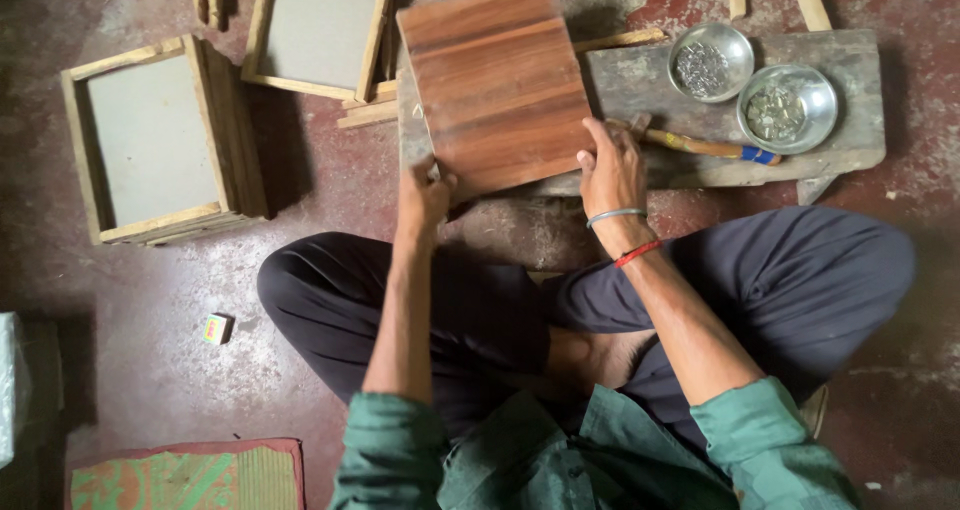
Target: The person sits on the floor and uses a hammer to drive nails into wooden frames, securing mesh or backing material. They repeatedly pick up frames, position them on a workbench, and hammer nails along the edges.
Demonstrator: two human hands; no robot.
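both hands are gripping the striped wooden board (pixel 497 85) lying on the grey work plank (pixel 850 145): left hand (pixel 425 192) pinching its near corner, right hand (pixel 610 170) pressing its right edge; long axis running away from the person.

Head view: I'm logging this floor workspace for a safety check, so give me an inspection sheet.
Surface: worn grey wooden block on red-brown floor.
Job's things: reddish-brown striped wooden board resting on the block.
Clutter: hammer, two round metal bowls, stacked wood-framed slates, small box.
Grippers: left hand and right hand grip the board's near edge.
Cables: nothing seen.
Surroundings: woven mat.
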